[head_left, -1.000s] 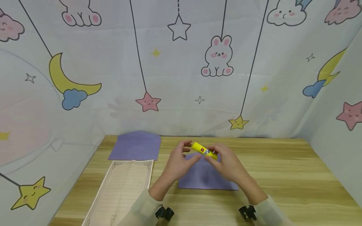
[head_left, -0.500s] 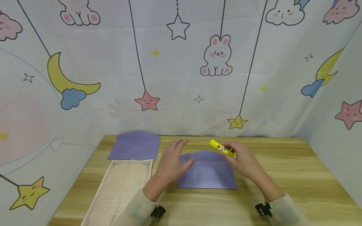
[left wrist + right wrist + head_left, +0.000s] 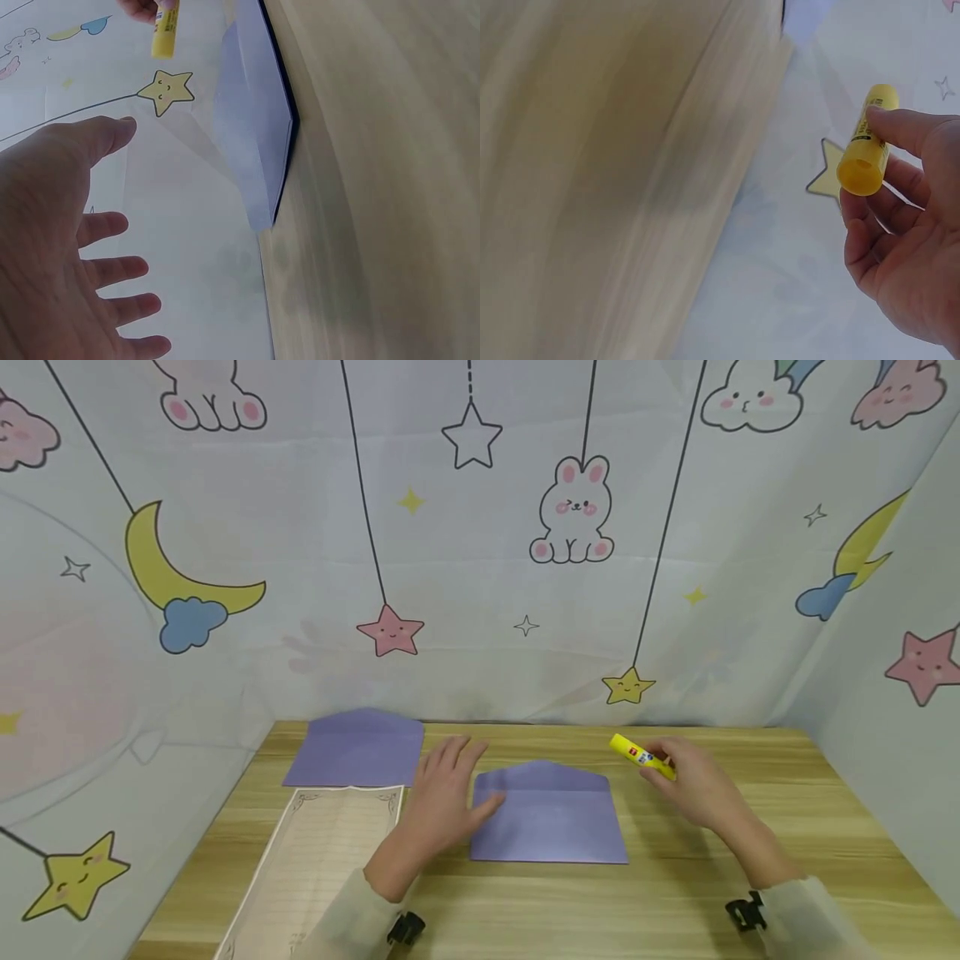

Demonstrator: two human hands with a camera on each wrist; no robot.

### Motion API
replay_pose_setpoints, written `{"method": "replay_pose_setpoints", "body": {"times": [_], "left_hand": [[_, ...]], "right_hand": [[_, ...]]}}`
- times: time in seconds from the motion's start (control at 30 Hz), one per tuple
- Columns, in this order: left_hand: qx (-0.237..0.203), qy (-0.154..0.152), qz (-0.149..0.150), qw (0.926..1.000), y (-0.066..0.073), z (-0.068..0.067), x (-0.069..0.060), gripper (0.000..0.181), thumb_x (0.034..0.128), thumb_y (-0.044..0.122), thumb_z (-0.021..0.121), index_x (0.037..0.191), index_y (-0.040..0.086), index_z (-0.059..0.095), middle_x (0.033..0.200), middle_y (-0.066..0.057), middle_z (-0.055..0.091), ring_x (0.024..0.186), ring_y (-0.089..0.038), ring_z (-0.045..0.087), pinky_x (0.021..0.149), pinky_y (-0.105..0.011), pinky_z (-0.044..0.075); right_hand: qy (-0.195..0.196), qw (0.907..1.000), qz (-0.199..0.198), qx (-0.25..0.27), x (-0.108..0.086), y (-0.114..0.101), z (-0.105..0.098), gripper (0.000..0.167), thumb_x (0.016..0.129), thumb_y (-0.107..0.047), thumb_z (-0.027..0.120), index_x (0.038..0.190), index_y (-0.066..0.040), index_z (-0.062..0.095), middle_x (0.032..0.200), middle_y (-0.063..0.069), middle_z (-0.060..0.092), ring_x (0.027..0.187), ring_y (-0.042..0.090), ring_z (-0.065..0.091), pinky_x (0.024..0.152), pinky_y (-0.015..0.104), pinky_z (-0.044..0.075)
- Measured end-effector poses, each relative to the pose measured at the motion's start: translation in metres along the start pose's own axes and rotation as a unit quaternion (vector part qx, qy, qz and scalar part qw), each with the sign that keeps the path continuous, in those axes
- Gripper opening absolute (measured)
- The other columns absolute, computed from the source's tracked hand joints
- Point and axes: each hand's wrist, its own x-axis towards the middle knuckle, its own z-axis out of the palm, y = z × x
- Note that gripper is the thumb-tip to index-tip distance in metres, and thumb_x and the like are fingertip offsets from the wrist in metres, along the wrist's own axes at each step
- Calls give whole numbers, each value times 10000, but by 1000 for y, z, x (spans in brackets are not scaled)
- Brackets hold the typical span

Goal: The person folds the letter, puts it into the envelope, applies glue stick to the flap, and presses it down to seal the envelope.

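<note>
A yellow glue stick (image 3: 642,757) is pinched between the thumb and fingers of my right hand (image 3: 692,782), held above the table to the right of the near envelope. In the right wrist view the glue stick (image 3: 868,142) shows its round end, and the fingers curl beneath it. My left hand (image 3: 442,797) holds nothing; its fingers are spread, over the left side of a purple envelope (image 3: 551,822) whose flap points away from me. The left wrist view shows the left palm (image 3: 45,247) apart from the envelope (image 3: 259,112).
Another purple envelope (image 3: 360,752) lies at the back left. In front of it is a lined sheet of letter paper (image 3: 322,852) with a decorated border. Behind the wooden table (image 3: 787,827) hangs a printed cloth (image 3: 480,568).
My right hand has carried the glue stick away to the right from above the envelope. The left hand has moved left, its fingers parted from the glue stick. The envelope now shows more fully.
</note>
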Motion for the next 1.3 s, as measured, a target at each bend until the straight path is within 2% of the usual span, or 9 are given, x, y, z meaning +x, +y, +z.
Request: {"method": "replay_pose_setpoints", "body": {"times": [0.27, 0.47, 0.57, 0.73, 0.93, 1.17, 1.3], "left_hand": [[-70, -61, -83, 9999, -2, 2, -2, 746, 937, 508, 790, 1523, 121, 541, 1546, -181, 493, 1447, -420, 424, 1163, -652, 349], [-57, -46, -112, 9999, -2, 4, -3, 743, 930, 505, 800, 1523, 136, 544, 1544, -173, 496, 1435, -415, 439, 1143, -650, 373], [-48, -92, -140, 9998, -3, 4, -3, 747, 932, 513, 794, 1529, 143, 539, 1545, -164, 496, 1438, -404, 438, 1140, -651, 377], [-27, -181, -209, 9996, -2, 5, -3, 747, 938, 523, 783, 1534, 148, 534, 1547, -148, 496, 1447, -395, 433, 1143, -654, 373], [-99, -133, -171, 9997, -1, 4, -3, 727, 934, 498, 798, 1515, 138, 551, 1531, -149, 509, 1436, -403, 442, 1141, -652, 375], [-130, -205, -145, 9996, -1, 4, -4, 713, 943, 485, 795, 1510, 126, 555, 1516, -147, 519, 1427, -404, 453, 1144, -651, 371], [-68, -242, -152, 9996, 0, 4, -4, 699, 949, 485, 789, 1503, 126, 557, 1518, -148, 517, 1422, -403, 461, 1132, -649, 386]], "right_hand": [[-183, 9986, 296, -391, -2, 24, -4, 270, 963, -115, 775, 1186, 22, 709, 1111, 193, 689, 960, 348, 648, 812, 574, 551], [-295, 9963, 465, -655, 0, 39, -6, 190, 945, -118, 777, 1081, -10, 702, 986, 132, 691, 823, 276, 610, 722, 514, 525], [-411, 9950, 616, -677, 0, 45, -6, 189, 940, -116, 766, 1078, -7, 696, 960, 117, 680, 792, 258, 578, 709, 499, 508], [-543, 9932, 750, -701, -1, 53, -5, 238, 941, -133, 775, 1115, 8, 695, 974, 128, 682, 818, 269, 604, 724, 524, 516], [-690, 9915, 784, -778, 0, 58, -5, 230, 941, -145, 791, 1095, -7, 689, 973, 128, 690, 846, 292, 637, 738, 548, 524], [-1026, 9865, 990, -807, 3, 60, -7, 248, 929, -157, 801, 1095, -11, 690, 997, 127, 706, 890, 311, 658, 777, 567, 518], [-1173, 9838, 1109, -785, 3, 58, -8, 320, 923, -147, 806, 1160, 21, 673, 1092, 203, 705, 996, 402, 663, 832, 638, 481]]}}
